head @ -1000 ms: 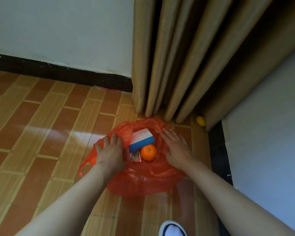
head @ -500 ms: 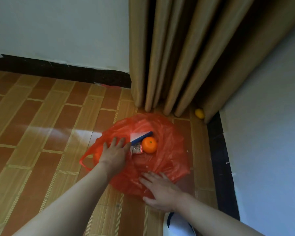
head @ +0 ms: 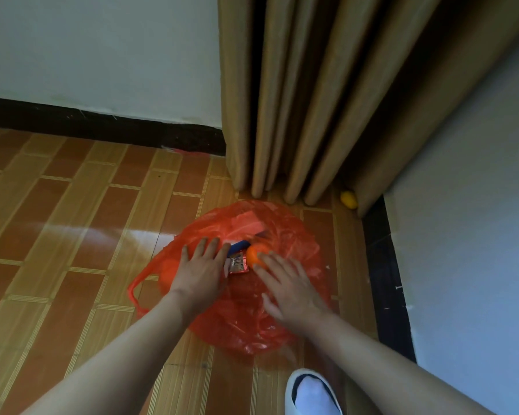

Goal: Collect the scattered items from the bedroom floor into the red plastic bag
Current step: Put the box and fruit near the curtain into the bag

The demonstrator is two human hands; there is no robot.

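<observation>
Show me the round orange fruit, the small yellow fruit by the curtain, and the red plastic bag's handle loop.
round orange fruit (head: 253,255), head view, its upper skin.
small yellow fruit (head: 348,199), head view, its middle.
red plastic bag's handle loop (head: 133,290), head view, the loop's outer bend.

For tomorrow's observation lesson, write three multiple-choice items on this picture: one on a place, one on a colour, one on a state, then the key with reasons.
1. Where does the yellow fruit lie?
A. Inside the bag
B. On the floor by the curtain
C. In the right hand

2. What colour is the bag?
A. Red
B. Blue
C. Black

3. How is the left hand?
A. Clenched in a fist
B. Pinching a bag handle
C. Flat, fingers straight, on the bag

Key: 1 B, it sits at the curtain's foot, apart from the bag. 2 A, the plastic is red all over. 3 C, its fingers lie spread on the plastic beside the orange.
</observation>
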